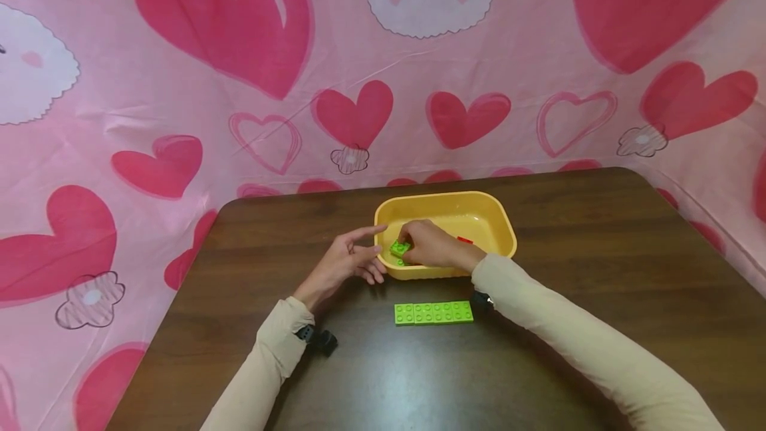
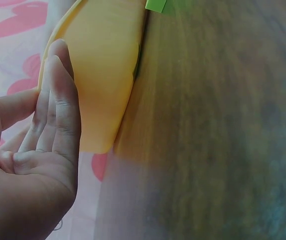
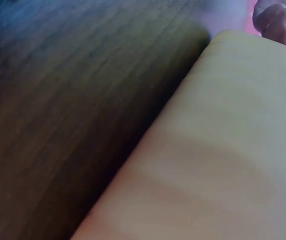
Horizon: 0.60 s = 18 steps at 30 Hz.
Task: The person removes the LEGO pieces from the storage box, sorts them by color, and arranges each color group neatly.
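A yellow plastic tub (image 1: 503, 238) stands on the table, and its pale outer wall (image 3: 222, 130) fills much of the right wrist view. Inside its left end my right hand (image 1: 433, 245) pinches a light-green toy brick (image 1: 399, 249) between thumb and fingers. Another green piece (image 1: 401, 263) shows just below it, partly hidden. My left hand (image 1: 347, 258) is at the tub's left end, fingers mostly straight, thumb and fingertips touching the rim and outer wall (image 2: 103, 75). In front of the tub, several light-green bricks (image 1: 433, 312) lie joined or side by side in a straight row.
A red piece (image 1: 464, 240) lies in the tub, partly behind my right wrist. The dark wooden table (image 1: 251, 251) ends at a pink heart-printed cloth (image 1: 407, 65) behind. A black wrist device (image 1: 326, 342) sticks out from my left sleeve.
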{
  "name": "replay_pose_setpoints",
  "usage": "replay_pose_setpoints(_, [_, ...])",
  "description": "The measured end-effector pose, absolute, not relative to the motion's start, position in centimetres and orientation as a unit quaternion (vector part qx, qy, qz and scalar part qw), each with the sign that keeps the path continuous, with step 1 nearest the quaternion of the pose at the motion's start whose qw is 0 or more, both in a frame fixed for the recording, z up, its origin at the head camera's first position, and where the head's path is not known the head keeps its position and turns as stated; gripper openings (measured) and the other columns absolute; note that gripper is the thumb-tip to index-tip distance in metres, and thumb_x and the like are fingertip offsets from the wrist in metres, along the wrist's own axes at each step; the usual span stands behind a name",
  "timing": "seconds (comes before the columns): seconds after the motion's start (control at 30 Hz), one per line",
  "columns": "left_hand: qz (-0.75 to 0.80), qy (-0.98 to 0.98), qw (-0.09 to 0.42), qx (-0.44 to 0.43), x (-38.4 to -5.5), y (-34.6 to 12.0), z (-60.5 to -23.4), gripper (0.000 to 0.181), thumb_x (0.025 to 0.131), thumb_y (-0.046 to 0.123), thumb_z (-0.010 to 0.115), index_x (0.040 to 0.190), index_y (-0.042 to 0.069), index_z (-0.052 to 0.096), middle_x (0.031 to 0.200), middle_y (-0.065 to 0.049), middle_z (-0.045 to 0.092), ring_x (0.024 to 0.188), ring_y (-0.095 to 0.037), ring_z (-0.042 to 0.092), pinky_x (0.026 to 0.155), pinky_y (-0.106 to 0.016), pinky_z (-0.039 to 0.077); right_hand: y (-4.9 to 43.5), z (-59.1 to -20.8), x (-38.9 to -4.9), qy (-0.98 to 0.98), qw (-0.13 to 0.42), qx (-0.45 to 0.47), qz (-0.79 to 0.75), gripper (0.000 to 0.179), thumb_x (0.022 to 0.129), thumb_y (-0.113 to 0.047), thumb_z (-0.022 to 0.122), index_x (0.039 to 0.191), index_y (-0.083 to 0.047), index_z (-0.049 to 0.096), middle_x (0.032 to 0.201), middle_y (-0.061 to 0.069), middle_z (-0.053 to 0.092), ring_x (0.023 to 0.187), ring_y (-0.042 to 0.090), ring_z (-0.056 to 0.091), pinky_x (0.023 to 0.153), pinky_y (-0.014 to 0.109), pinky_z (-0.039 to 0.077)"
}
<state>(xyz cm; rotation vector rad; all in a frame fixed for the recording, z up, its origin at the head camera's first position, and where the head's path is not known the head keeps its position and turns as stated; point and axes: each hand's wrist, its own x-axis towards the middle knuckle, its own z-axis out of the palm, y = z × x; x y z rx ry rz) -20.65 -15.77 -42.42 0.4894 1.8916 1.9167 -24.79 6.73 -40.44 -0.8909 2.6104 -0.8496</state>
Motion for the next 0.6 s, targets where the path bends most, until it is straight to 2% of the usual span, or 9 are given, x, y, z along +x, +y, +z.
replay_pose_setpoints(0.17, [0.684, 0.678, 0.201, 0.176, -20.6, -15.8, -42.4, 0.052, 0.102, 0.008, 0.056, 0.151, 0.003, 0.039, 0.08, -0.012, 0.073, 0.066, -0.024, 0.072, 0.061, -0.032, 0.06, 7.0, -40.6, -24.7, 0.904, 0.106, -0.297, -0.29, 0.025, 0.089, -0.016, 0.073, 0.109, -0.001, 0.069, 0.087, 0.001, 0.066, 0.077, 0.016, 0.059, 0.076, 0.03, 0.052])
replay_pose_setpoints(0.33, [0.685, 0.678, 0.202, 0.173, -20.7, -15.8, -42.4, 0.051, 0.102, 0.007, 0.056, 0.15, 0.003, 0.04, 0.081, -0.012, 0.073, 0.067, -0.024, 0.072, 0.061, -0.032, 0.06, 7.3, -40.5, -24.7, 0.903, 0.104, -0.294, -0.296, 0.022, 0.101, -0.018, 0.056, 0.113, -0.001, 0.063, 0.076, 0.0, 0.059, 0.067, 0.014, 0.056, 0.068, 0.029, 0.05])
replay_pose_setpoints(0.43, [0.687, 0.677, 0.203, 0.171, -20.7, -15.8, -42.4, 0.051, 0.102, 0.005, 0.055, 0.15, 0.003, 0.04, 0.08, -0.012, 0.073, 0.066, -0.023, 0.072, 0.061, -0.031, 0.06, 7.5, -40.4, -24.7, 0.907, 0.097, -0.291, -0.287, 0.023, 0.104, -0.016, 0.049, 0.116, -0.001, 0.06, 0.078, 0.002, 0.058, 0.069, 0.016, 0.056, 0.07, 0.03, 0.05])
replay_pose_setpoints(0.6, [0.686, 0.679, 0.202, 0.167, -20.6, -15.9, -42.3, 0.05, 0.101, 0.005, 0.055, 0.15, 0.004, 0.041, 0.08, -0.012, 0.073, 0.066, -0.023, 0.072, 0.061, -0.032, 0.06, 8.1, -40.5, -25.0, 0.914, 0.096, -0.271, -0.287, 0.022, 0.1, -0.004, 0.051, 0.121, -0.003, 0.057, 0.088, 0.005, 0.061, 0.079, 0.019, 0.057, 0.077, 0.032, 0.052])
